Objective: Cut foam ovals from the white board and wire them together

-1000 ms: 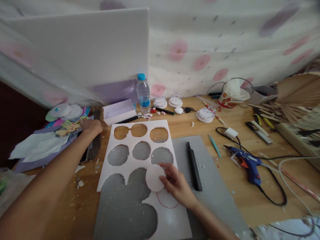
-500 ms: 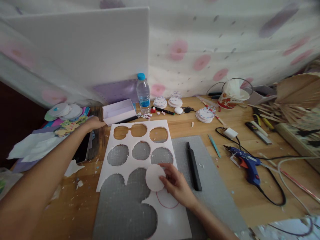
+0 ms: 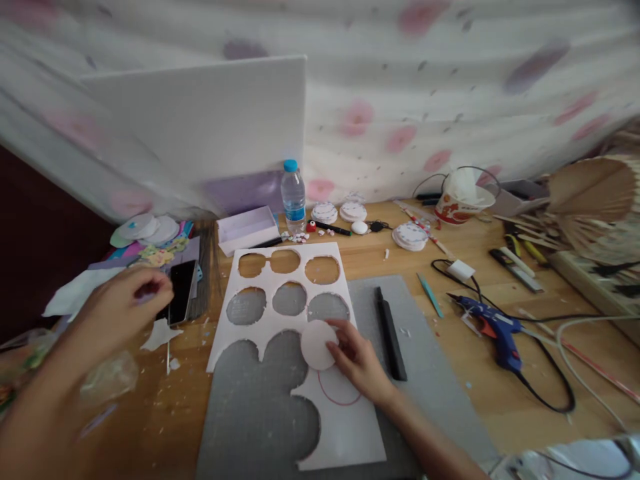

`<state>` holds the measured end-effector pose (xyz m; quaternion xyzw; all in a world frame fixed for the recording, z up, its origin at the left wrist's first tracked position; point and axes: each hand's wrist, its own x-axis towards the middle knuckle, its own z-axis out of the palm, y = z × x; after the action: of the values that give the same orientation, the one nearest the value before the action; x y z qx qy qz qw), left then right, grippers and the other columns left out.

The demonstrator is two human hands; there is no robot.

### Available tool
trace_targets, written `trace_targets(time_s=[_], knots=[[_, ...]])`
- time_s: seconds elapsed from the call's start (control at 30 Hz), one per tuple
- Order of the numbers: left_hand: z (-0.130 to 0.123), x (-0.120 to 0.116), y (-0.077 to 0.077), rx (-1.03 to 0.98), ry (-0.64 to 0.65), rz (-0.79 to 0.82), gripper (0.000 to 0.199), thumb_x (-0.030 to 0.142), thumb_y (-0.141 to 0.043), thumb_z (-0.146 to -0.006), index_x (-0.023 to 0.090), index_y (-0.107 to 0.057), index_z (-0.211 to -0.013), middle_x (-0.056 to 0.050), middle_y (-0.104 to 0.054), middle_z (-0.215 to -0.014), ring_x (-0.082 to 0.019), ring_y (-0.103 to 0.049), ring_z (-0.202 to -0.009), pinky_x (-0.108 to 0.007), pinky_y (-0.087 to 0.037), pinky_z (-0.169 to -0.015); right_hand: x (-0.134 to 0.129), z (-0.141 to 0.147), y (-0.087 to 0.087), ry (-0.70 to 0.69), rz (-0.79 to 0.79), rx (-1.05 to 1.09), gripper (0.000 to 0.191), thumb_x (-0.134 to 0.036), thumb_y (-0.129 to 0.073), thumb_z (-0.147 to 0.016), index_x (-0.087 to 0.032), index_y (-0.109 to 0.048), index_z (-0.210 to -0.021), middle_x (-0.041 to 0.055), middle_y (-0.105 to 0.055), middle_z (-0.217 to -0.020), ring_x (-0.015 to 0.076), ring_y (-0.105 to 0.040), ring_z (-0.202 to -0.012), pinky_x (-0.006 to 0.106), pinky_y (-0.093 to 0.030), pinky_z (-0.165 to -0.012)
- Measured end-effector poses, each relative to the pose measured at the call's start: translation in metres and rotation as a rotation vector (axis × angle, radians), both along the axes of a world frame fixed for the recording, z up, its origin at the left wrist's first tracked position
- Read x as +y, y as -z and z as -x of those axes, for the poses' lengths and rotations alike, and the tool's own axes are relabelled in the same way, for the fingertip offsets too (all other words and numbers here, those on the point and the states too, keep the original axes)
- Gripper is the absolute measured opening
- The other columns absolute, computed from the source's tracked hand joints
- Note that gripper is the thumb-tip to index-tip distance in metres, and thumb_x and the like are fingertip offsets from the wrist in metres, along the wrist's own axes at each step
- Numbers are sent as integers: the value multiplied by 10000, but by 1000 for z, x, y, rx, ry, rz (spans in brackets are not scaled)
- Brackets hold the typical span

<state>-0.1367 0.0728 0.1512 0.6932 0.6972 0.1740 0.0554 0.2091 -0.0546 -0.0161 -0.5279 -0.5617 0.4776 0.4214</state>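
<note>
- Bench [image 3: 165, 427], one: scraps litter its left side and could foul the work if brushed inward.
- Grey cutting mat [image 3: 430, 373], one: centred towards the bench's near edge.
- White sheet [image 3: 345, 433], one: six rounded openings; a dragged forearm could tear its narrow bridges.
- Glue gun [image 3: 500, 333], one: bench's right side; a snagged cord could pull it. Heat: I cannot tell.
- Left hand [image 3: 133, 297]: over the bench's left side, fingers narrow, apparently pinching a stick.
- Right hand [image 3: 363, 363]: thumb and forefinger gripping a disc.
- Disc stacks [image 3: 410, 235], three: towards the bench's far edge; a jolt could topple them.
- White disc [image 3: 315, 343], one: above the sheet's right part; hard pinching could crease it.
- Thin white stick [image 3: 169, 357], one: a loose pinch could drop it.
</note>
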Motion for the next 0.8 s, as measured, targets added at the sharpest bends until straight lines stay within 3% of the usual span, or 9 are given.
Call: trace_targets(time_s=[0.07, 0.13, 0.2, 0.3, 0.4, 0.47, 0.53, 0.63, 0.8], knots=[[3, -37, 2, -139, 53, -36, 248, 523, -493, -682, 290, -580, -687, 59, -600, -738, -189, -543, -724, -276, -457, -692, 2, 1, 1, 11, -13, 6, 364, -429, -480, -937, -194, -511, -1212, -62, -340, -658, 118, -360, -558, 233, -284, -507], [3, -66, 13, -298, 26, -44, 206, 538, -503, -712, 345, -574, -694, 51, -574, -705, -209, -545, -689, -300, -460, -638, 4, 2, 2, 24, -26, 6, 384, -457, -477, -932, -192, -516, -1207, -63, -337, -647, 123, -363, -553, 235, -281, -502], [-5, -84, 31, -414, 76, -44, 163, 534, -545, -697, 377, -587, -687, 34, -580, -705, -240, -558, -699, -328, -486, -626, 5, 3, 2, 21, -53, -21, 383, -458, -470, -934, -191, -522, -1203, -62, -359, -628, 128, -378, -545, 237, -290, -500], [-29, -96, 58, -582, 202, 29, 163, 494, -560, -705, 341, -572, -651, -6, -583, -731, -254, -576, -727, -337, -517, -628, 6, 3, 0, -1, -138, -155, 336, -375, -458, -945, -203, -529, -1224, -37, -477, -644, 147, -463, -561, 249, -367, -532], [-62, -103, 76, -651, 313, 39, 223, 474, -525, -739, 290, -503, -615, -22, -517, -644, -223, -551, -635, -322, -520, -597, 5, 3, -10, 55, -295, -349, 302, -269, -496, -916, -239, -584, -1203, 62, -643, -914, 223, -595, -832, 349, -475, -768], [-85, -108, 82, -666, 413, 54, 230, 437, -491, -785, 274, -466, -626, -24, -509, -646, -209, -549, -633, -316, -516, -616, 2, 4, -21, 104, -385, -385, 290, -263, -518, -904, -259, -614, -1178, 95, -641, -1096, 270, -570, -1028, 432, -434, -928], [-105, -112, 87, -675, 510, 72, 200, 369, -483, -799, 264, -438, -634, -22, -515, -650, -201, -548, -634, -310, -501, -612, -2, 9, -34, 92, -376, -295, 271, -314, -509, -922, -267, -617, -1166, 93, -643, -1112, 269, -565, -1063, 438, -424, -953], [-129, -118, 97, -687, 624, 99, 139, 240, -520, -750, 266, -425, -652, -16, -550, -685, -199, -566, -672, -311, -489, -638, -8, 20, -50, -28, -214, -42, 278, -421, -479, -947, -257, -627, -1115, 72, -670, -1045, 236, -608, -993, 368, -467, -870], [-147, -123, 108, -671, 751, 138, 201, 134, -578, -699, 279, -440, -680, -12, -601, -751, -196, -606, -749, -303, -497, -689, -11, 30, -63, -15, -146, 207, 373, -533, -541, -891, -195, -623, -756, 34, -632, -745, 180, -586, -740, 284, -454, -698]])
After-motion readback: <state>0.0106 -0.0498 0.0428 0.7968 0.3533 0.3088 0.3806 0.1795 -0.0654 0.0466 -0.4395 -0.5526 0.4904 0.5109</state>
